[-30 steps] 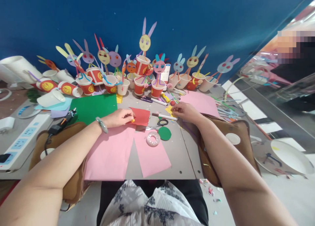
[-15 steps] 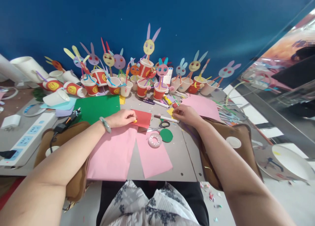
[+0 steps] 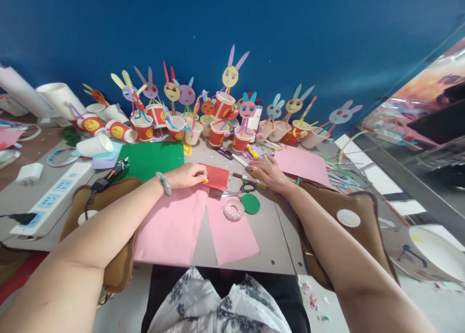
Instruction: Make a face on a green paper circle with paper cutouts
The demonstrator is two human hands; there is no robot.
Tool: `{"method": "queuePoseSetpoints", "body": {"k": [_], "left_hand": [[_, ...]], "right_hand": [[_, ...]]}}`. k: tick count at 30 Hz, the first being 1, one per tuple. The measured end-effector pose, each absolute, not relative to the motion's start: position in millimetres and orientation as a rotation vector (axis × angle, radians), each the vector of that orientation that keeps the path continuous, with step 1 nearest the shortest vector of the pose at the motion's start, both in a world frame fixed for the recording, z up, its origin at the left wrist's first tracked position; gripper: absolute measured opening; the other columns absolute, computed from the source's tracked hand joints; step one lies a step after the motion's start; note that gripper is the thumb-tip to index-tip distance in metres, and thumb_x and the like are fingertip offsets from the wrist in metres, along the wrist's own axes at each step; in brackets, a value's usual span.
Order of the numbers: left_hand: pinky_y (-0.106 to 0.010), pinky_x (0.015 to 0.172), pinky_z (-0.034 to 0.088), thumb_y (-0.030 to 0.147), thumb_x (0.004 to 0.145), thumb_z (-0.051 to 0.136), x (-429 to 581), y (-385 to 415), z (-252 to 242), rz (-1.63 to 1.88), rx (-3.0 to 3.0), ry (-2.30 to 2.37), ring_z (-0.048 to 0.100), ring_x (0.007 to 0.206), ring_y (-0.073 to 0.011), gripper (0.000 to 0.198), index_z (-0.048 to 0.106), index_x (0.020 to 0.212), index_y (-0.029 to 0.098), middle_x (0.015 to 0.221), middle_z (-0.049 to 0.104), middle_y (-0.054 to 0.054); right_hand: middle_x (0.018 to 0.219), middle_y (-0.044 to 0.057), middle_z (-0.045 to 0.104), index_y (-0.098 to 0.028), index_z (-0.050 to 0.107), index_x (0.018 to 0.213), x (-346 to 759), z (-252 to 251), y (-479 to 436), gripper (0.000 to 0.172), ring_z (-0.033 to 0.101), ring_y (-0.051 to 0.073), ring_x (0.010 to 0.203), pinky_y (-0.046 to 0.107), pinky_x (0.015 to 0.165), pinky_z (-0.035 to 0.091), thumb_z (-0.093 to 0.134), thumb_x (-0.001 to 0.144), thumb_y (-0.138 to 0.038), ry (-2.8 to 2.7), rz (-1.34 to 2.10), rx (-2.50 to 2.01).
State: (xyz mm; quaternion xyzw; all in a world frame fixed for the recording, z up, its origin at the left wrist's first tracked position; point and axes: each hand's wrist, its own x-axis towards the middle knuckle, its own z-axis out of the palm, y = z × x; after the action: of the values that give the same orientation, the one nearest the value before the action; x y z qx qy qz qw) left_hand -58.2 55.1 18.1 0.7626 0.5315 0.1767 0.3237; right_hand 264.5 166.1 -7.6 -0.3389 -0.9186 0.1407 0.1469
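Note:
My left hand is closed, with a small yellow piece showing at its fingertips beside the red paper. Palm down, my right hand lies with fingers stretched out over the pens on the table, touching or just above the white marker; which one I cannot tell. A second marker with a dark cap runs partly under that hand. Just below are black-handled scissors, a green paper circle and a pink tape ring.
Paper cups with rabbit-faced figures line the blue wall. Pink sheets lie in front, a green sheet at left. A power strip sits far left; a brown cushion is under my right forearm.
My right hand has shifted left and spread flat over the markers, from a bent-finger pose beside them. My left hand keeps its grip by the red paper. The view has tilted slightly.

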Motion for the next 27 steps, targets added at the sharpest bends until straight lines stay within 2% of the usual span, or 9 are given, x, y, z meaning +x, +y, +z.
{"method": "queuePoseSetpoints", "body": {"k": [3, 5, 7, 10, 13, 15, 18, 22, 27], "left_hand": [[-0.024, 0.067, 0.044, 0.034, 0.087, 0.053, -58.7, 55.1, 17.8, 0.455, 2.031, 1.403, 0.061, 0.074, -0.0152, 0.021, 0.064, 0.082, 0.017, 0.083, 0.071, -0.003], [-0.024, 0.066, 0.043, 0.035, 0.087, 0.053, -58.8, 55.0, 18.1, 0.448, 2.042, 1.410, 0.060, 0.073, -0.0148, 0.022, 0.064, 0.081, 0.017, 0.081, 0.070, -0.003], [-0.024, 0.068, 0.044, 0.034, 0.087, 0.053, -58.8, 55.0, 18.3, 0.449, 2.041, 1.410, 0.062, 0.076, -0.0152, 0.022, 0.065, 0.084, 0.016, 0.085, 0.071, -0.003], [-0.025, 0.072, 0.047, 0.032, 0.086, 0.053, -59.0, 55.1, 17.8, 0.452, 2.025, 1.401, 0.065, 0.084, -0.0169, 0.022, 0.067, 0.090, 0.017, 0.093, 0.073, -0.005], [-0.026, 0.075, 0.049, 0.032, 0.087, 0.053, -58.8, 55.1, 17.4, 0.461, 2.004, 1.390, 0.067, 0.089, -0.0183, 0.022, 0.068, 0.092, 0.017, 0.097, 0.074, -0.006], [-0.027, 0.077, 0.050, 0.033, 0.087, 0.052, -58.5, 54.8, 17.7, 0.465, 1.997, 1.386, 0.068, 0.091, -0.0190, 0.022, 0.067, 0.091, 0.017, 0.099, 0.074, -0.007], [-0.027, 0.077, 0.050, 0.034, 0.088, 0.052, -58.0, 54.3, 18.6, 0.461, 2.004, 1.391, 0.068, 0.091, -0.0192, 0.022, 0.067, 0.090, 0.017, 0.100, 0.075, -0.007], [-0.027, 0.076, 0.049, 0.034, 0.088, 0.052, -57.9, 54.2, 19.0, 0.456, 2.021, 1.397, 0.067, 0.089, -0.0185, 0.023, 0.067, 0.091, 0.016, 0.097, 0.074, -0.006], [-0.026, 0.074, 0.048, 0.034, 0.088, 0.052, -57.6, 54.3, 18.9, 0.464, 2.018, 1.398, 0.066, 0.087, -0.0181, 0.023, 0.067, 0.088, 0.017, 0.096, 0.074, -0.006]], "right_hand": [[0.105, 0.009, 0.076, -0.023, 0.073, 0.094, 265.2, -5.0, 166.1, 0.042, 0.063, 0.027, 0.115, 0.050, 0.111, 0.027, 0.037, 0.099, -0.043, -2.581, 0.391, -0.917], [0.101, 0.010, 0.076, -0.022, 0.074, 0.089, 266.9, -7.8, 169.3, 0.039, 0.065, 0.026, 0.109, 0.046, 0.107, 0.035, 0.043, 0.096, -0.044, -2.493, 0.310, -0.923], [0.112, 0.014, 0.073, -0.021, 0.075, 0.091, 269.2, -13.9, 174.6, 0.038, 0.063, 0.028, 0.111, 0.046, 0.104, 0.039, 0.047, 0.094, -0.046, -2.392, 0.202, -1.003], [0.135, 0.016, 0.062, -0.022, 0.076, 0.105, 271.7, -24.6, 182.7, 0.041, 0.055, 0.032, 0.126, 0.052, 0.107, 0.037, 0.047, 0.093, -0.049, -2.360, 0.121, -1.205], [0.139, 0.013, 0.060, -0.025, 0.074, 0.113, 271.0, -28.5, 185.2, 0.041, 0.052, 0.032, 0.131, 0.055, 0.107, 0.034, 0.041, 0.096, -0.045, -2.485, 0.177, -1.277], [0.133, 0.012, 0.065, -0.025, 0.074, 0.111, 269.2, -25.8, 182.6, 0.041, 0.054, 0.031, 0.129, 0.056, 0.110, 0.029, 0.038, 0.098, -0.040, -2.539, 0.209, -1.228], [0.114, 0.010, 0.074, -0.024, 0.074, 0.098, 266.7, -18.0, 175.3, 0.035, 0.061, 0.029, 0.118, 0.057, 0.112, 0.022, 0.041, 0.096, -0.036, -2.533, 0.221, -1.142], [0.091, 0.007, 0.076, -0.022, 0.070, 0.078, 265.9, -10.0, 168.4, 0.027, 0.068, 0.024, 0.094, 0.050, 0.109, 0.025, 0.050, 0.089, -0.036, -2.489, 0.203, -1.101], [0.076, 0.005, 0.072, -0.021, 0.066, 0.071, 266.8, -6.8, 167.9, 0.026, 0.063, 0.020, 0.076, 0.046, 0.105, 0.030, 0.050, 0.086, -0.036, -2.480, 0.174, -1.119]]}}
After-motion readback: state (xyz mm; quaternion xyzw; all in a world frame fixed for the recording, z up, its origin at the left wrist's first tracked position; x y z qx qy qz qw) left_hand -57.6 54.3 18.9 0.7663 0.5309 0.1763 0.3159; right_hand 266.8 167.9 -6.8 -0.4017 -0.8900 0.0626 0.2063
